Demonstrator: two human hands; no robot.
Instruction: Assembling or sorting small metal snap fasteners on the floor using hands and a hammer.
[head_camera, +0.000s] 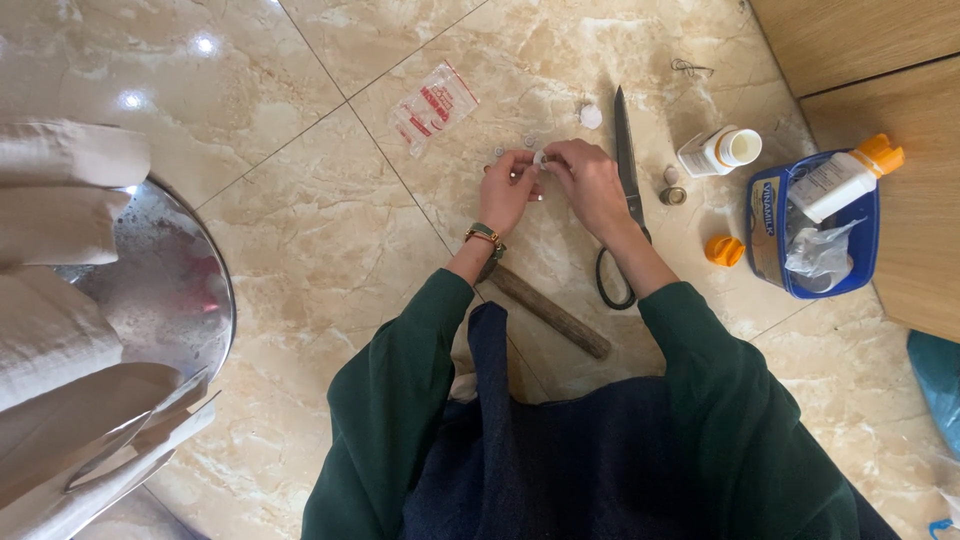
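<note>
Both hands meet over the tiled floor (300, 230): left hand (508, 188) and right hand (590, 180) pinch one small white piece (540, 159), fingertips closed, raised for close work; scissors (625, 190) lie beside.

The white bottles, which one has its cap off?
The white bottle lying on the floor tiles, mouth open. The other bottle, in the blue tub, has its orange cap on.

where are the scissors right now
In the head view, the scissors lie on the tiled floor just right of the right hand, left of the white bottle.
</note>
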